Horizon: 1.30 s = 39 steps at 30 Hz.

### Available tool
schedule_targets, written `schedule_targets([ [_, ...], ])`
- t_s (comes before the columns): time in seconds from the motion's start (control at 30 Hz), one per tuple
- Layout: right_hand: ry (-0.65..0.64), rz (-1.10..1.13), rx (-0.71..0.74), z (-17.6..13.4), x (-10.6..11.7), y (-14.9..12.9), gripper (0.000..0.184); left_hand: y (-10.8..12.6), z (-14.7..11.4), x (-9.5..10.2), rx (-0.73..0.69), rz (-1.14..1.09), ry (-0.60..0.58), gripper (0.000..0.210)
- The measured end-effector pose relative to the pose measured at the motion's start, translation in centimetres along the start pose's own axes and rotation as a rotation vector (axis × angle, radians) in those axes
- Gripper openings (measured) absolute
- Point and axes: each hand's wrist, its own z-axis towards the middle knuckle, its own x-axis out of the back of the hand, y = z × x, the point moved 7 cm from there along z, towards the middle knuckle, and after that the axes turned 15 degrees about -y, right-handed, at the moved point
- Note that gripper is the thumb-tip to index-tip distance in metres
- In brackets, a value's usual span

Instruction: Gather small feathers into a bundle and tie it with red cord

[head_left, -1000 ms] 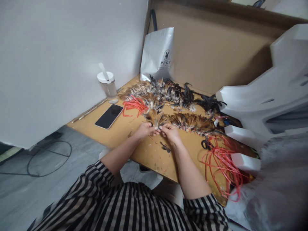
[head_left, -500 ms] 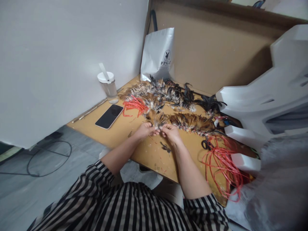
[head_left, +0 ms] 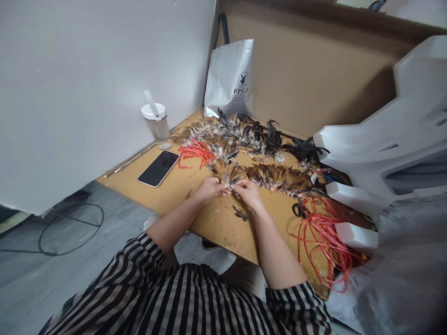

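Between my hands, at the near side of the table [head_left: 206, 216], stands a fanned bunch of brown feathers [head_left: 227, 171]. My left hand [head_left: 212, 188] pinches its base from the left, and my right hand [head_left: 246, 191] pinches it from the right, fingertips almost touching. Whatever fine binding lies between the fingers is too small to make out. Just right of the bunch runs a row of brown feathers [head_left: 279, 177], with reddish bits along its lower edge. A few loose dark feathers [head_left: 240, 214] lie below my right hand.
Behind lies a heap of mottled feathers [head_left: 240, 132], with cut red strips [head_left: 195, 152] beside it. A phone [head_left: 159, 168] and a lidded cup [head_left: 158, 123] are at left. Black-handled scissors [head_left: 299, 209] and tangled red strips [head_left: 323, 237] lie right, near white foam [head_left: 356, 235]. A silver bag [head_left: 226, 79] stands at back.
Almost nothing differs. Both hands keep their pinch on the feather bunch, which looks slightly more spread, and the view has shifted a touch.
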Motion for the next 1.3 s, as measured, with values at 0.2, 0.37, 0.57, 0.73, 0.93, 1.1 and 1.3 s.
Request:
schedule_targets([
  [0.2, -0.038, 0.03, 0.011, 0.1, 0.0, -0.2, 0.026, 0.0, -0.1, 0.0, 0.01, 0.006, 0.014, 0.025],
  [0.37, -0.061, 0.027, 0.019, 0.1, -0.2, -0.5, 0.024, 0.0, -0.1, -0.1, 0.011, 0.027, -0.013, 0.025],
  [0.57, -0.002, -0.024, 0.031, 0.0, -0.1, -0.7, 0.024, -0.2, 0.1, -0.3, 0.032, 0.043, -0.046, 0.031],
  [0.73, 0.023, -0.07, 0.086, -0.1, -0.2, -1.2, 0.024, -0.2, 0.1, -0.3, 0.022, 0.031, -0.057, 0.031],
  [0.93, 0.022, 0.04, 0.043, -0.2, -0.2, -0.7, 0.027, 0.0, 0.1, 0.0, 0.007, 0.023, -0.029, 0.027],
  [1.1, 0.027, 0.119, -0.009, -0.2, 0.0, -0.4, 0.028, 0.4, -0.1, -0.1, -0.022, 0.036, -0.025, 0.025],
  [1.3, 0.038, 0.035, 0.014, -0.1, 0.3, -0.4, 0.025, 0.1, 0.1, -0.1, -0.015, 0.024, -0.029, 0.025],
])
